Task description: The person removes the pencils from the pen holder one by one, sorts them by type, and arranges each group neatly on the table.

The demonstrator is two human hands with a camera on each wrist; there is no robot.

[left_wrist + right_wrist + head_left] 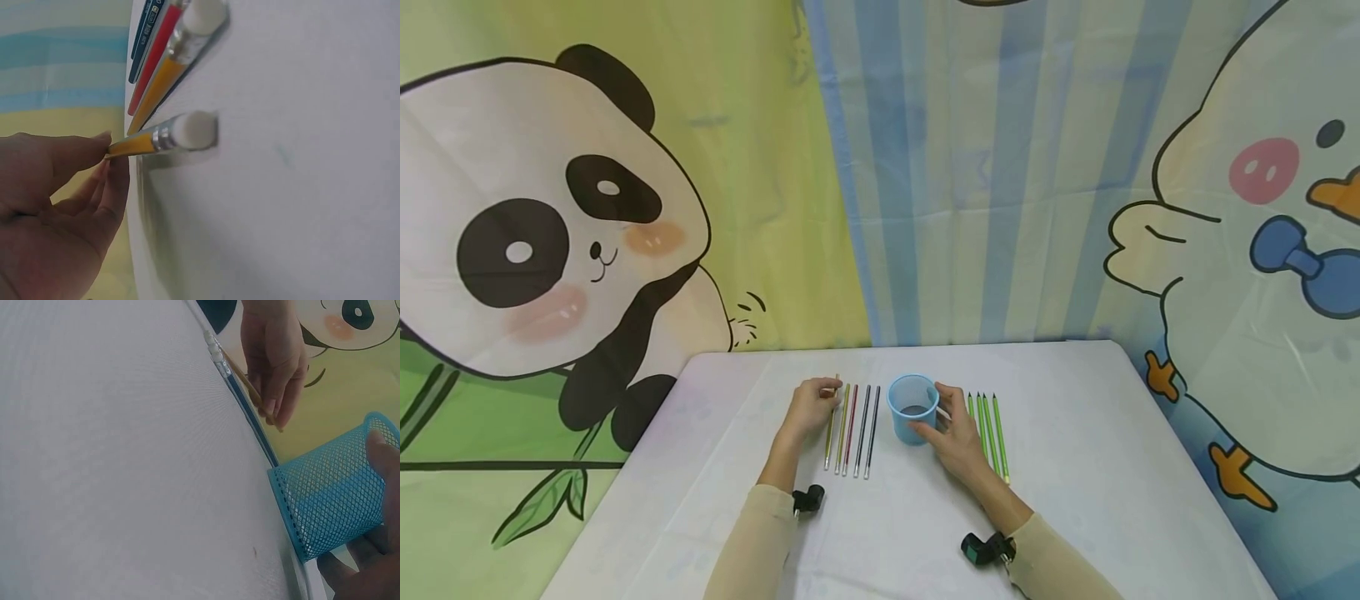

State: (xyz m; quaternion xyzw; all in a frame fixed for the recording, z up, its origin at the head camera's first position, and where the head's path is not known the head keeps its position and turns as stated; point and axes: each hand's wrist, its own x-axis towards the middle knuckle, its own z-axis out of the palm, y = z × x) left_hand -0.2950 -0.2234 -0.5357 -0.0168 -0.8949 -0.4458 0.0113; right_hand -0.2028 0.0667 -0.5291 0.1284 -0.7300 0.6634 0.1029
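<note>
At the left end of a row of pencils, my left hand [812, 407] pinches a yellow pencil [134, 146] between thumb and fingers. Its white eraser end points toward the near side and sits close over the table. Beside it lie another yellow pencil [841, 433], a red pencil [850, 429] and two dark pencils [872, 433], side by side. My right hand [958, 437] grips a light blue mesh pencil cup [340, 494] from its right side, thumb and fingers around the wall. The cup stands upright with its mouth up.
Several green pencils [992, 433] lie to the right of the cup, partly behind my right hand. All of this is on a white-covered table [700, 467]. A curtain [955, 208] with a panda and a bird printed on it hangs behind the far edge.
</note>
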